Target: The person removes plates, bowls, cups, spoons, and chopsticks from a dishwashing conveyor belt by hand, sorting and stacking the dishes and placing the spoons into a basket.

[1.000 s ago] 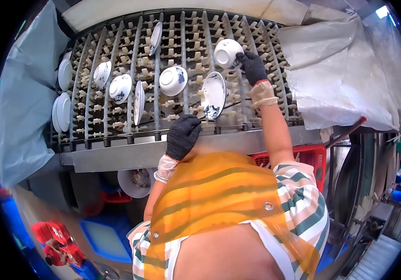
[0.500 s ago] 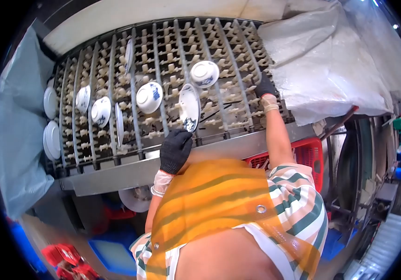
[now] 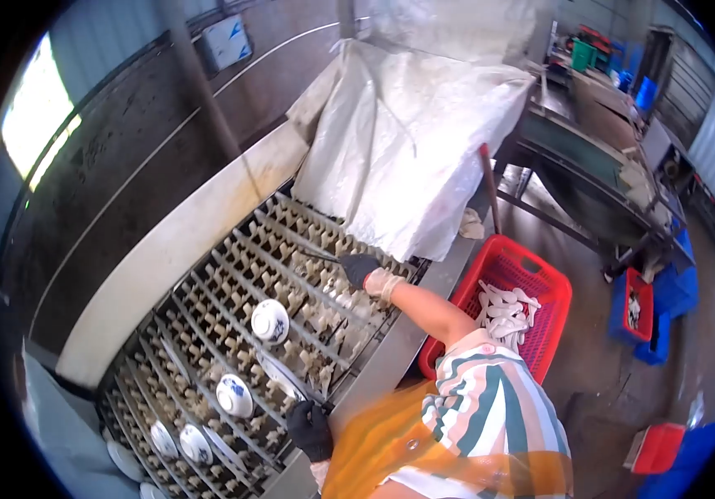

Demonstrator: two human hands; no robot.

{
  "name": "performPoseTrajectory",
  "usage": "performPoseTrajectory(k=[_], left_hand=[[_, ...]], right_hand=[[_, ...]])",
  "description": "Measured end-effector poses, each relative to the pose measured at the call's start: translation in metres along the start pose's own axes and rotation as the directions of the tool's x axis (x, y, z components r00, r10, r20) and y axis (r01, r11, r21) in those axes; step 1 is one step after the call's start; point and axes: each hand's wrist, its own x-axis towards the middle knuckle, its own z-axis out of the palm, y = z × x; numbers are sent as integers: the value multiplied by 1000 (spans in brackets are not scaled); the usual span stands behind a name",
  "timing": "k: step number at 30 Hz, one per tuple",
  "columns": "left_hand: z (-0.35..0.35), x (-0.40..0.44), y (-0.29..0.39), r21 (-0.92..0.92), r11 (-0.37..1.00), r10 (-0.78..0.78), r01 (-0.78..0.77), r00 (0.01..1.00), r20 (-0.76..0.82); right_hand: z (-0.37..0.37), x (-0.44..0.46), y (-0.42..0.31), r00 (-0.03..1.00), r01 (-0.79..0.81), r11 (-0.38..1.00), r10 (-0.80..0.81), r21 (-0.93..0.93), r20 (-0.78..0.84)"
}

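Note:
My left hand [image 3: 308,428], in a black glove, is at the rack's front edge with its fingers bent near the lower rim of a white plate [image 3: 278,374]. Whether they grip the rim is hard to see. My right hand [image 3: 361,271], also black-gloved, reaches over the far right part of the rack, fingers closed. From them a thin dark stick [image 3: 318,254] points left. White bowls with blue patterns, one [image 3: 270,322] near the plate and another [image 3: 234,396] to its left, sit tilted among the pegs of the conveyor rack [image 3: 208,312].
A white plastic sheet [image 3: 411,141] hangs over the rack's far end. To the right stands a red basket [image 3: 547,287] holding white gloves [image 3: 507,314]. A metal-framed table [image 3: 578,158] is farther off; blue and red crates [image 3: 636,312] are on the floor.
My view has swung right, bringing the red basket and the room into sight. My right hand now shows in front of the sheet's edge, with the dark stick visible. My left hand stays near the plate.

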Motion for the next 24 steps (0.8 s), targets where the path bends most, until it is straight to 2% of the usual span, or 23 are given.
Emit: performPoseTrajectory(k=[2, 3, 4, 5, 6, 7, 8, 9, 10, 11, 12, 13, 14, 15, 16, 17, 18, 20, 21, 22, 23, 24], left_hand=[[5, -2, -9, -38, 999, 11, -11, 1000, -4], [7, -4, -17, -46, 998, 36, -35, 999, 24], [11, -5, -23, -83, 996, 10, -12, 1000, -27], [15, -4, -25, -124, 992, -19, 10, 997, -72], [16, -3, -22, -137, 991, 6, -10, 1000, -30], [15, -2, -18, -142, 989, 30, -40, 997, -67], [15, 0, -15, -149, 987, 53, -68, 993, -104], [17, 0, -27, -79, 987, 130, -140, 984, -124], [15, 1, -33, -93, 982, 158, -165, 984, -83], [15, 4, -36, -32, 977, 206, -210, 974, -94], [16, 6, -40, 29, 967, 254, -253, 961, -106], [16, 12, -45, 76, 895, 446, -439, 886, -128], [18, 16, -48, 69, 896, 444, -438, 886, -134], [20, 19, -45, 55, 914, 407, -403, 904, -129], [22, 20, -42, 42, 928, 372, -370, 920, -123], [23, 20, -41, 29, 934, 358, -357, 926, -116], [26, 21, -39, 16, 937, 349, -349, 931, -108], [30, 25, -34, 4, 939, 343, -344, 935, -94], [32, 25, -32, -3, 940, 339, -340, 937, -88], [34, 28, -29, -5, 941, 336, -337, 938, -85], [35, 29, -26, -6, 942, 333, -335, 940, -76], [37, 30, -25, -9, 944, 329, -330, 942, -69]], right_hand=[[-33, -20, -4, 977, -132, 973, 160, 191, -138], [-54, -30, -11, 968, -199, 956, 226, 217, -108], [-61, -44, -8, 917, -108, 966, 189, 237, -352], [-82, -59, -14, 907, -156, 862, 318, 482, -276], [-98, -76, -20, 888, -195, 693, 426, 694, -176], [-90, -90, -20, 829, -100, 517, 516, 850, -217], [-89, -107, -12, 811, -134, -253, 528, 958, 253], [-110, -126, -25, 768, -131, -222, 593, 966, 241], [-132, -143, -42, 722, -132, -194, 653, 972, 229], [-136, -157, -44, 724, -119, -233, 644, 965, 245], [-108, -174, -33, 823, 64, -379, 543, 923, 166], [-124, -186, -51, 782, 6, -415, 569, 910, 254], [-118, -201, -62, 779, -82, -449, 528, 890, 338], [-122, -218, -74, 835, -130, -570, 378, 811, 399], [-114, -229, -85, 913, -144, -638, 210, 756, 351], [-111, -247, -89, 867, -394, -444, 111, 805, 485], [-110, -257, -98, 851, -487, -359, 9, 796, 525], [-107, -274, -102, 841, -530, -275, -49, 802, 539], [-106, -279, -95, 839, -536, -197, -15, 821, 544], [-110, -287, -78, 835, -543, -57, 64, 838, 546], [-119, -296, -51, 828, -558, 200, 185, 805, 529], [-134, -309, -17, 808, -581, 572, 319, 579, 496]])
